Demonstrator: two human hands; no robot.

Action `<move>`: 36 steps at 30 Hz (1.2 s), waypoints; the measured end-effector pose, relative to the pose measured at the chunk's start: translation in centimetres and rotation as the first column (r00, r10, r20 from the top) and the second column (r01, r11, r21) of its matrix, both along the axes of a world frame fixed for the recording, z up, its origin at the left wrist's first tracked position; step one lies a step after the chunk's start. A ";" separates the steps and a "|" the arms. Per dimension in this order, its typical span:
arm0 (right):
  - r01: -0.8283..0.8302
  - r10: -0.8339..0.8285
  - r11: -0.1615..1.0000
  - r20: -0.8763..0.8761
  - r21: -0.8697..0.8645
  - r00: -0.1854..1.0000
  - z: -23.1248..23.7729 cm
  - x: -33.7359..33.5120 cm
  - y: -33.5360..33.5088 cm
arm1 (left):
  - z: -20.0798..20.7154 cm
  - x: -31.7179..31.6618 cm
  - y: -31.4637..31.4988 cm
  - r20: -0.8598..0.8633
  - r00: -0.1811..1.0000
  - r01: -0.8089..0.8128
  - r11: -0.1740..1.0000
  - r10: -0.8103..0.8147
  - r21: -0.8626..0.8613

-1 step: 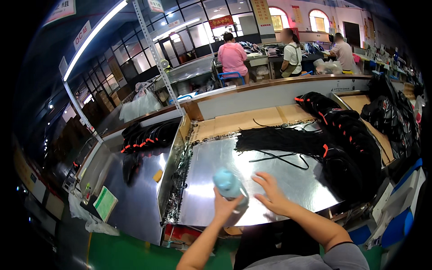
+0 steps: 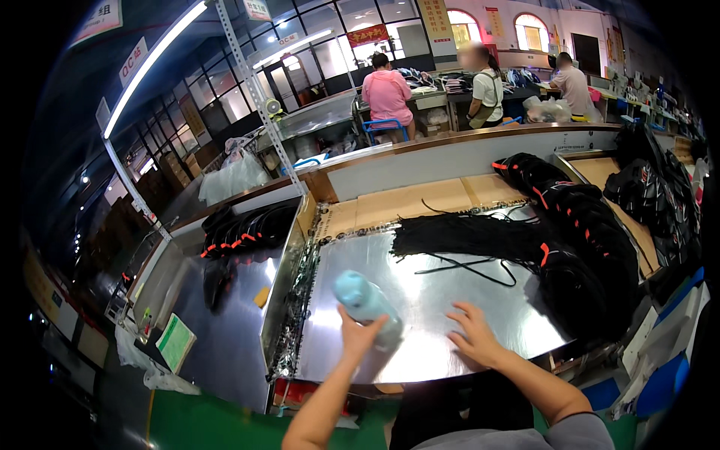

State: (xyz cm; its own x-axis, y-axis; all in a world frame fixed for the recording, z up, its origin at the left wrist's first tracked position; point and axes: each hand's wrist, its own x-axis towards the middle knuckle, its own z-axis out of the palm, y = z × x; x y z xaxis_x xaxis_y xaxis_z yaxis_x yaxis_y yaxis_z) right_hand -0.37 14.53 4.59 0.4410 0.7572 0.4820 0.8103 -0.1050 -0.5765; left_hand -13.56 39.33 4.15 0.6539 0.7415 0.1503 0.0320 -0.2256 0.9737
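My left hand is wrapped round the lower side of a light blue bottle, which leans with its rounded top toward the far left. The bottle is slightly blurred and held over the shiny metal tabletop. To the right, my right hand is held over the same metal surface, its fingers spread and holding nothing. Beyond both hands lies a thick bundle of black laces, with a few loose strands trailing in front. Black shoe uppers with orange tabs line the right side of the table.
Left of a low divider, a second metal surface carries more black uppers, a yellow block and a green sheet. A raised ledge bounds the far side. Several people work beyond it. Blue-and-white racks stand right.
My left hand has carried the bottle a little left and away from me, and the bottle leans more. My right hand has shifted right and slightly nearer, widening the gap between the hands.
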 end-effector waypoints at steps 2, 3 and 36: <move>0.102 -0.102 0.995 -0.026 0.007 0.994 -3.3 2.1 -3.1 | 1.1 2.6 4.6 0.157 0.987 -0.028 1.000 0.026 0.007; 0.131 -0.131 0.991 -0.018 -0.012 0.991 -3.7 2.8 -4.2 | 0.7 3.7 8.0 0.169 0.982 -0.118 0.977 0.088 0.176; 0.545 -0.529 0.766 0.147 -0.341 0.836 -2.6 11.7 -3.2 | -1.2 37.6 9.6 -0.329 0.832 0.519 0.420 -0.447 0.744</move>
